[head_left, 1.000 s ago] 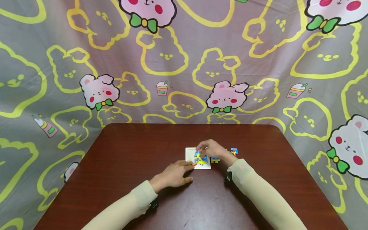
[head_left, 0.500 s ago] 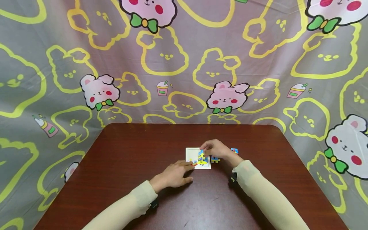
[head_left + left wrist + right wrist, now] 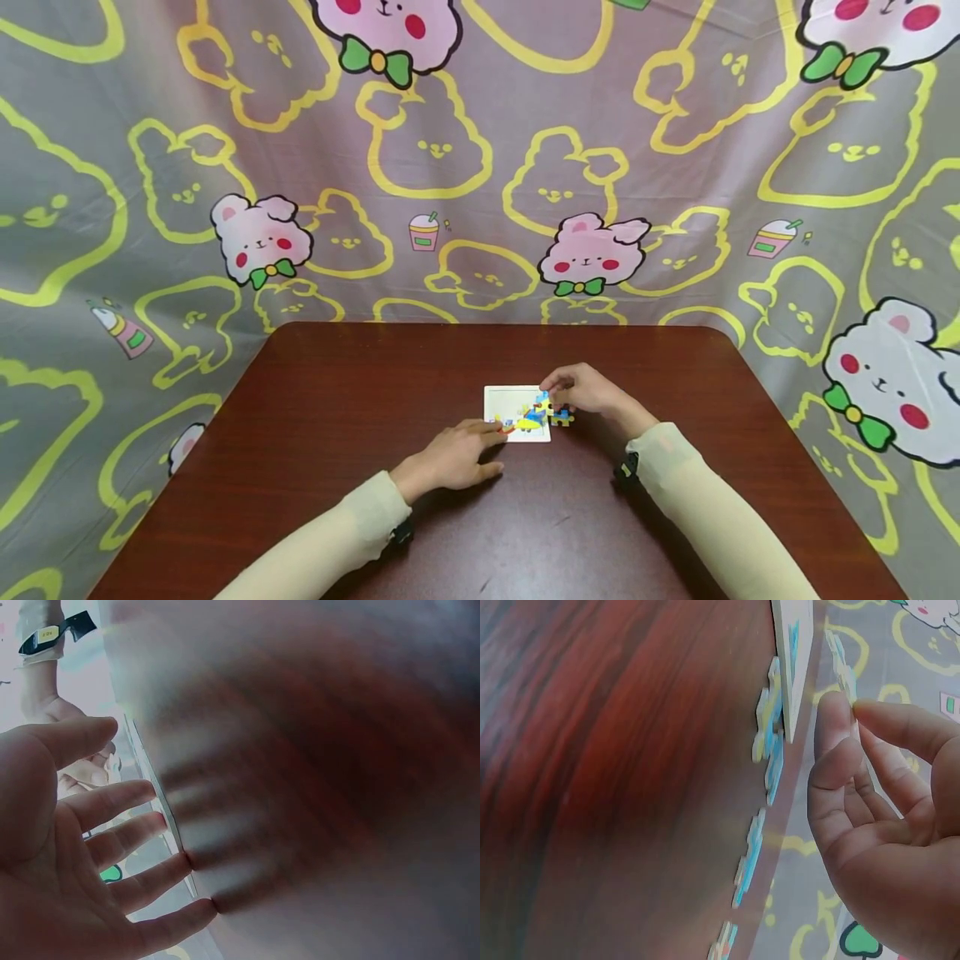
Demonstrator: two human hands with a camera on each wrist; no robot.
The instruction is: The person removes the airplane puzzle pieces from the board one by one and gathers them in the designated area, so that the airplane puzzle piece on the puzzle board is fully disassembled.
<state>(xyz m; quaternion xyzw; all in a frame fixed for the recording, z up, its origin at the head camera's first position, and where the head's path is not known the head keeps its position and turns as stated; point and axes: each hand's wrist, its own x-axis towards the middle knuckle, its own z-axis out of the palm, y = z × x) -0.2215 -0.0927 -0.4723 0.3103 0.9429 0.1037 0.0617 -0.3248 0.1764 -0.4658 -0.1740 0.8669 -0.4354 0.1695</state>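
A square white puzzle tray (image 3: 498,398) lies flat on the table, with coloured pieces along its near side. My left hand (image 3: 453,454) rests palm down at the tray's left, fingertips at its near left corner. The left wrist view shows its fingers (image 3: 150,883) spread and fairly straight along the tray's edge. Between thumb and fingertip, my right hand (image 3: 588,390) pinches a blue and yellow jigsaw piece (image 3: 543,405) above the tray's right edge. In the right wrist view this jigsaw piece (image 3: 841,664) is tilted and clear of the table.
Several loose jigsaw pieces (image 3: 750,855) lie on the table right of the tray, partly hidden by my right hand in the head view. The brown table (image 3: 360,375) ends at a patterned cloth (image 3: 480,167) behind and on both sides.
My right hand has moved right with the pinched jigsaw piece, from over the tray to its right edge. My left hand has stayed still.
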